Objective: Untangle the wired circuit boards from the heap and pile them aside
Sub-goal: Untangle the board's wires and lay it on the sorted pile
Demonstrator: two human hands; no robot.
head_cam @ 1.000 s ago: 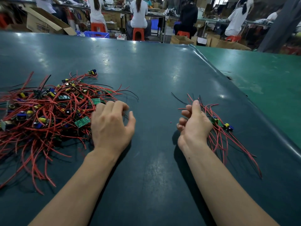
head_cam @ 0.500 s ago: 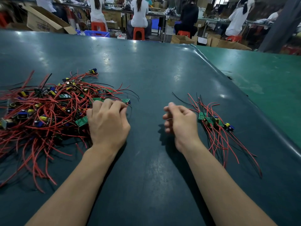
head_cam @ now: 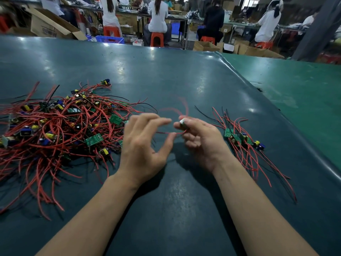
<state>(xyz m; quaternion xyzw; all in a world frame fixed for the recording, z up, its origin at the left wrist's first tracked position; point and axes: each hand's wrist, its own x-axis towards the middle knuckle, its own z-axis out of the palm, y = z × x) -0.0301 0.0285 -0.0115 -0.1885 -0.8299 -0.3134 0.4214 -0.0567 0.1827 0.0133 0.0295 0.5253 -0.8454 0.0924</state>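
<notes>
On the left of the dark teal surface [head_cam: 166, 74] lies one big heap of small green circuit boards tangled in red and black wires [head_cam: 60, 126]; the boards in it are too many and too knotted to count, though about four flat green ones show plainly near its right edge. Just right of the heap, the left hand [head_cam: 142, 145] is raised off the surface, fingers spread and relaxed, thumb out, gripping nothing I can make out. Beside it, the right hand [head_cam: 201, 141] pinches one small circuit board [head_cam: 182, 122] at its fingertips, blurred, with thin red wires [head_cam: 177, 111] looping up and round between the two hands. Further right sits the sorted pile of wired boards [head_cam: 241, 141], perhaps four or five boards lying close together, their red wires trailing toward the near edge. Beyond, a lighter green table [head_cam: 299, 93] adjoins, and five seated people work at far benches, backs turned.
</notes>
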